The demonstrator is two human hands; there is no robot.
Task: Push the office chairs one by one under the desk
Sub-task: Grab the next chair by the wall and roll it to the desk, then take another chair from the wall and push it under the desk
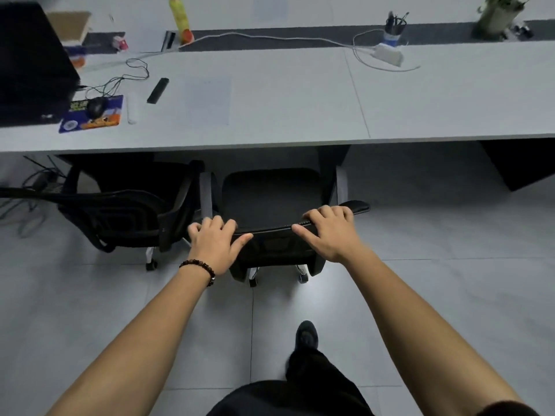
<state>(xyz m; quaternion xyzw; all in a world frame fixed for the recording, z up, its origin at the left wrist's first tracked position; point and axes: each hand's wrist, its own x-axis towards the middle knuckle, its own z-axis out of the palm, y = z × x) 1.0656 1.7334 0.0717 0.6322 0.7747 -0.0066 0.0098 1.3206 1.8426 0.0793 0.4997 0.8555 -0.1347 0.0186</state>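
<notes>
Left hand (214, 246): on the left end of the chair's top edge, fingers curled over the rim, thumb pointing along it; beaded bracelet (199, 267) at the wrist.
Right hand (329, 232): gripping the right part of the same edge, fingers wrapped over, thumb stretched left.
Chair (271, 202): black, seat front just below the desk edge, backrest and wheels out on the floor.
Second chair (120, 211): just left, partly beneath the desk.
Desk (285, 100): pale top, with mouse (96, 106) on a mat, cables, pen cup (395, 27).
Foot (306, 334): dark shoe on the tiles behind the chair.
</notes>
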